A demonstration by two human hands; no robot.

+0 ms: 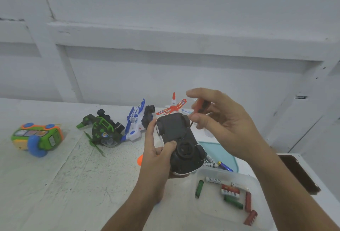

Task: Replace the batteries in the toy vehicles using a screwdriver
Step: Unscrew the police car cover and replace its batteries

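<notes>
black underside of a toy car [179, 138] is facing up, left hand [156, 157] gripping it, right hand [224, 120] pinching a red screwdriver [199, 106] over the bench [73, 175].

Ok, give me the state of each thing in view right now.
toy car: upside down, held off the table by left hand.
screwdriver: pinched in right hand, tip at the car's underside.
clear container: open, loose batteries inside.
green toy vehicle: tipped over on the table.
blue-and-white toy vehicle: on its side, beside the green one.
green-and-orange toy: lying on its side, far left.
</notes>
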